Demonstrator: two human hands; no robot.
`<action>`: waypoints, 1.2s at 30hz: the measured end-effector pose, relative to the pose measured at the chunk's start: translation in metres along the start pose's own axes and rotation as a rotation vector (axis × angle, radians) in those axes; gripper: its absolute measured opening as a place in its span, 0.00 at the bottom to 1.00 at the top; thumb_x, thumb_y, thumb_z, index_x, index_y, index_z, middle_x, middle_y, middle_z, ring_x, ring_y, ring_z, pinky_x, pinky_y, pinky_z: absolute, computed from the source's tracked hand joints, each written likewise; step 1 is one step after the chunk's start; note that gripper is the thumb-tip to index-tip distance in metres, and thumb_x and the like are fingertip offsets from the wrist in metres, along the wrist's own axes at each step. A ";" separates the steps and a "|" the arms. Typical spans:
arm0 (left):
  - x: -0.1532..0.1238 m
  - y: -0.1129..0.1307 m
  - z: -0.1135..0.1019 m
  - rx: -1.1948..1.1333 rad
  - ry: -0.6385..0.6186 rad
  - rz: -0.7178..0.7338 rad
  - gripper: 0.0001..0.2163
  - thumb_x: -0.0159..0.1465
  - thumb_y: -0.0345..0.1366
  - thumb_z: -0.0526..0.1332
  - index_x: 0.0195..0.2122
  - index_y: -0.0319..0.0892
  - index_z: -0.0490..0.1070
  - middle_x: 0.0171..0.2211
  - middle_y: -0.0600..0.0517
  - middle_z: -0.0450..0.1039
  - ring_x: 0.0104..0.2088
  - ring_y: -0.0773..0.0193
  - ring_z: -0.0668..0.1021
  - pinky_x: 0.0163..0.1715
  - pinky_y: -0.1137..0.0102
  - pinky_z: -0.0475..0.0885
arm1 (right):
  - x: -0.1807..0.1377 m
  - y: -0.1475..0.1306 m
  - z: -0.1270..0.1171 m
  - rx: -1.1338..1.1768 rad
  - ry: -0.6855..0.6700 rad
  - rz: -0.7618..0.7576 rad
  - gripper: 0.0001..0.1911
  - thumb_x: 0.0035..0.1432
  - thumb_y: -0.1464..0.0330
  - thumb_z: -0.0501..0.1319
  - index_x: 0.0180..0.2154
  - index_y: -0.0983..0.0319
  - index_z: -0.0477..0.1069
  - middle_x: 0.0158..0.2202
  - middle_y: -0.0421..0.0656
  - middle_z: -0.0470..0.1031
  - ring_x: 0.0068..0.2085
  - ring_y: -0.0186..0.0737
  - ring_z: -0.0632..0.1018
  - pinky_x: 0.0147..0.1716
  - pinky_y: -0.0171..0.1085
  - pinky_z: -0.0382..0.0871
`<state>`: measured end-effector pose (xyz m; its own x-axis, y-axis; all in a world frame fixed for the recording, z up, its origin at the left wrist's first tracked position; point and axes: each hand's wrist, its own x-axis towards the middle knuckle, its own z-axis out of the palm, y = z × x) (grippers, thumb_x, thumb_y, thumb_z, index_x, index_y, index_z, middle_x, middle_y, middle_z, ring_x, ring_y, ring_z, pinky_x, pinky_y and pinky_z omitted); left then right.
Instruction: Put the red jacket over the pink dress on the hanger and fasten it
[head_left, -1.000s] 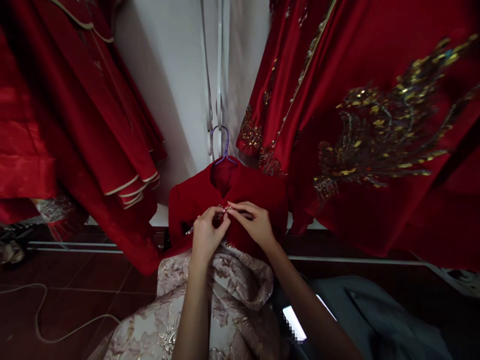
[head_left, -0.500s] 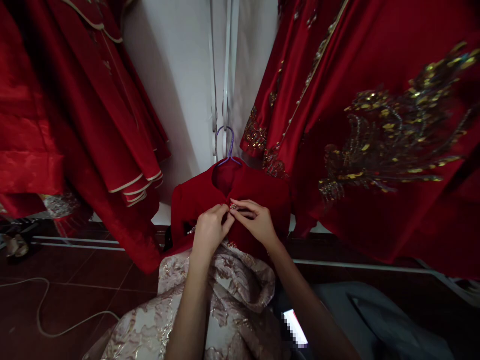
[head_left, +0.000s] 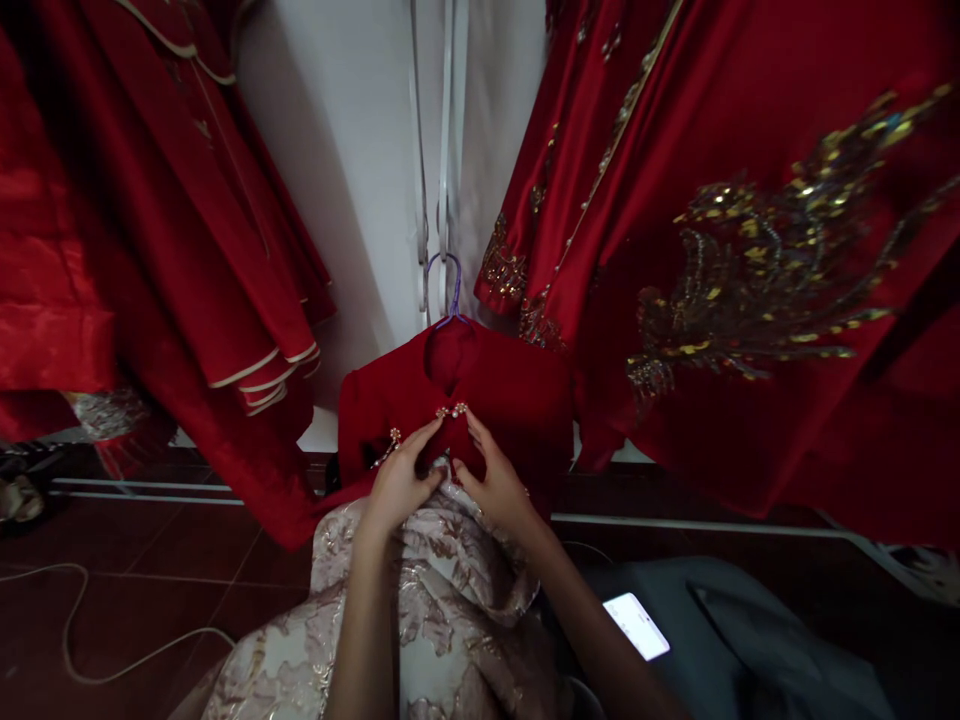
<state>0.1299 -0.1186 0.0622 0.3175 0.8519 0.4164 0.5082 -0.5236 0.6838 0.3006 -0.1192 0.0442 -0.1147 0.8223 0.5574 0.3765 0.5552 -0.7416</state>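
A red jacket [head_left: 517, 375] hangs in front of me on a purple hanger [head_left: 454, 290]. At the chest, a beaded flower clasp [head_left: 451, 410] spans the front opening. My left hand [head_left: 401, 485] lies just below the clasp's left side, fingertips at its edge and thumb apart. Opposite it, my right hand [head_left: 496, 485] has its fingers stretched toward the clasp's right end, with the thumb lower on the cloth. Neither hand appears to grip anything. Another beaded ornament [head_left: 391, 445] shows left of my left hand. Pale brocade fabric [head_left: 442, 600] bunches beneath my wrists.
Red garments [head_left: 187, 200] hang on the left, and a red gown with gold sequins [head_left: 750, 270] hangs on the right. White rack bars [head_left: 444, 130] rise behind the hanger. A lit phone [head_left: 636, 626] lies lower right. A pale cable [head_left: 71, 630] curves across the tiled floor.
My hands were pinched together at the clasp; now the fingers have spread and drawn slightly down, leaving the clasp in sight. The view has shifted a little, and the phone shows more fully.
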 end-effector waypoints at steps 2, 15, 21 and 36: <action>-0.009 -0.012 -0.011 -0.043 -0.032 -0.036 0.25 0.57 0.32 0.59 0.56 0.49 0.61 0.53 0.51 0.67 0.50 0.62 0.71 0.50 0.65 0.67 | -0.010 -0.009 -0.006 -0.104 0.042 -0.004 0.30 0.52 0.73 0.56 0.58 0.58 0.57 0.58 0.47 0.61 0.58 0.44 0.63 0.57 0.47 0.58; -0.029 -0.032 -0.036 0.145 0.007 -0.199 0.07 0.59 0.39 0.56 0.33 0.43 0.69 0.30 0.54 0.71 0.31 0.65 0.73 0.35 0.72 0.66 | -0.027 0.005 -0.004 -0.131 -0.065 0.211 0.10 0.51 0.63 0.60 0.32 0.59 0.61 0.24 0.36 0.64 0.25 0.33 0.68 0.26 0.32 0.63; -0.038 0.002 -0.057 -0.018 0.108 -0.168 0.07 0.61 0.40 0.54 0.32 0.42 0.65 0.28 0.56 0.67 0.30 0.69 0.70 0.31 0.75 0.64 | -0.004 0.003 -0.052 0.078 0.088 0.301 0.15 0.47 0.59 0.63 0.28 0.59 0.61 0.22 0.35 0.63 0.23 0.31 0.66 0.21 0.30 0.61; 0.006 -0.003 0.057 -0.088 -0.112 -0.025 0.16 0.55 0.30 0.58 0.46 0.39 0.68 0.46 0.43 0.70 0.48 0.57 0.72 0.49 0.61 0.66 | 0.031 -0.045 0.000 0.306 -0.065 0.131 0.11 0.49 0.67 0.62 0.37 0.59 0.69 0.33 0.39 0.69 0.28 0.31 0.70 0.26 0.29 0.66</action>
<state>0.1759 -0.1123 0.0281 0.3957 0.8562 0.3322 0.4464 -0.4954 0.7452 0.2800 -0.1182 0.0946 -0.1461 0.8899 0.4322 0.0997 0.4479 -0.8885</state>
